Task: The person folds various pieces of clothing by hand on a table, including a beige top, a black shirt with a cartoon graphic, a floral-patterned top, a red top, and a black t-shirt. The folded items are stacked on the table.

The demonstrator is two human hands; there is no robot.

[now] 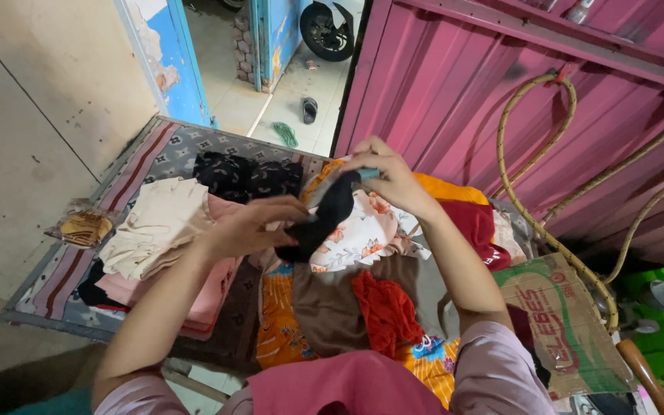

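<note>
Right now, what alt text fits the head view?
Both hands, left hand and right hand, hold a black sock over a pile of clothes on a mat, beside a pink metal wall.

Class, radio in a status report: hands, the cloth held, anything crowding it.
Left hand and right hand both gripping black cloth. Held above floral cloth. Clothes piles all around.
</note>
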